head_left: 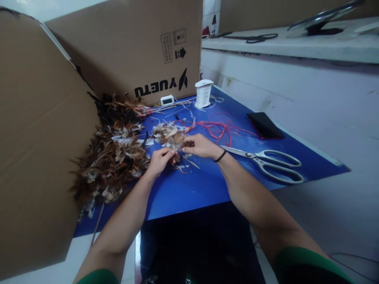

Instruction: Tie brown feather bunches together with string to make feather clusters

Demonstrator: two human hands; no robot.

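Close together over the blue tabletop (174,197), both my hands pinch at small feathers. My left hand (161,159) has thumb and fingertips pressed on a brown feather tuft (177,157). Across from it, my right hand (201,146) grips pale fluffy feathers between thumb and fingers; exactly where one tuft ends and the other begins is blurred. Just behind my fingers lies a loose pile of cream and brown feathers (167,132). Tangled red string (214,128) spreads beyond my right hand, and large metal scissors (263,161) rest to its right.
A big heap of brown feather bunches (118,161) fills the left side. Cardboard panels (124,43) wall off the left and back. A white spool (203,94), a small white digital device (167,100) and a dark phone (264,125) lie on the table; a ledge (284,45) runs behind.
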